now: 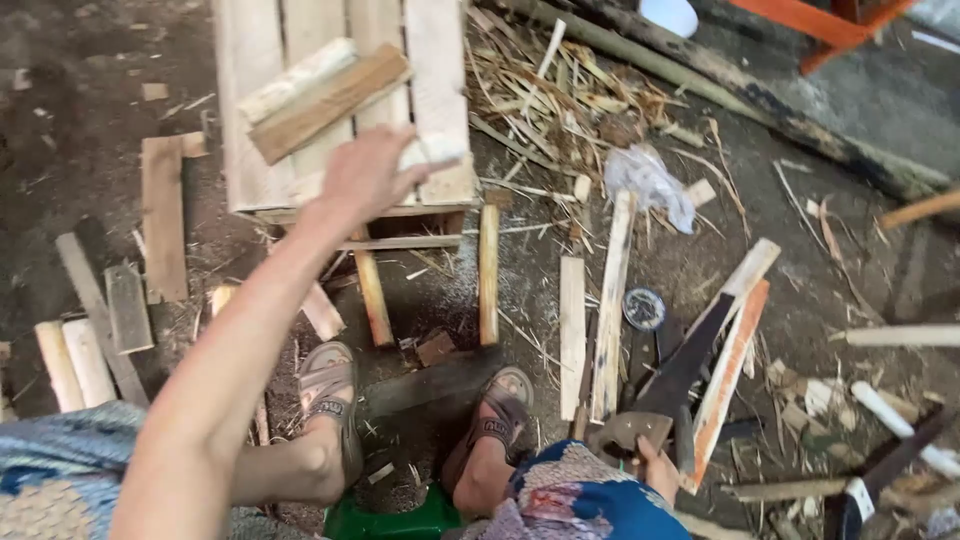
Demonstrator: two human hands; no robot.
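My left hand (368,175) reaches forward over a pale slatted wooden frame (440,70) and grips a short whitish wood piece (432,150) at the frame's near edge. Two loose boards (330,100) lie crosswise on the slats just beyond the hand. My right hand (657,468) rests low by my knee, closed on the wooden handle (625,432) of a hand saw. Its dark blade (690,360) points away from me, lying against an orange-edged plank (730,370).
My sandalled feet (330,385) stand on dark earth above a green stool (390,520). Loose planks (572,335) and offcuts (165,215) lie all around. A round tin (643,308), a crumpled plastic bag (650,182), straw litter (570,95) and a long log (760,100) lie to the right.
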